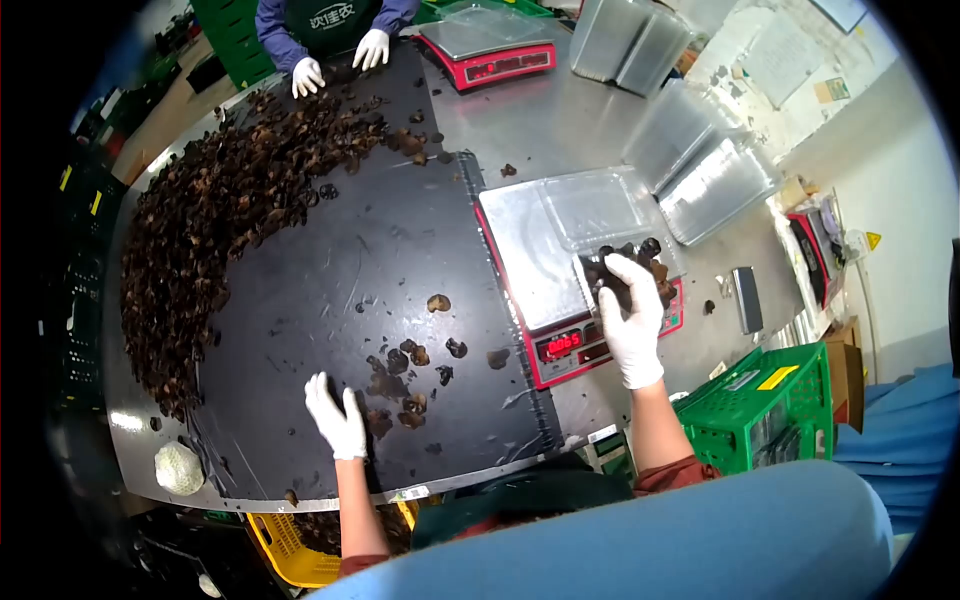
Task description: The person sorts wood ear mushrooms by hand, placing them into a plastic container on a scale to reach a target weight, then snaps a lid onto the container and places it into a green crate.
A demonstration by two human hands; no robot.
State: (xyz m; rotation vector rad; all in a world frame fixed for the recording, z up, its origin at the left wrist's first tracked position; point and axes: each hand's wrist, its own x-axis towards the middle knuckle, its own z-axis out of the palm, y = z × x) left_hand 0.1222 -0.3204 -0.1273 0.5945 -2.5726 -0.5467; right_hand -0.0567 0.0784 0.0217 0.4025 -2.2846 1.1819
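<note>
My right hand [636,320], in a white glove, curls around a clump of dark wood ear mushrooms [655,270] above the front of a red scale [520,265]. Under and beyond that hand, a clear plastic tray [590,210] rests on the metal pan. Part of the clump is hidden behind my fingers. My left hand [337,415], also gloved, hovers over the dark work surface [300,330] with thumb and fingers apart and nothing in it. Just to its right lie several loose wood ears [390,380].
A large heap of wood ears [220,220] covers the table's left and far side. Across from me, a co-worker's gloved hands [340,65] touch it. Stacked clear trays [715,165], another scale [490,50], a green crate [755,410] and a yellow basket [290,550] surround me.
</note>
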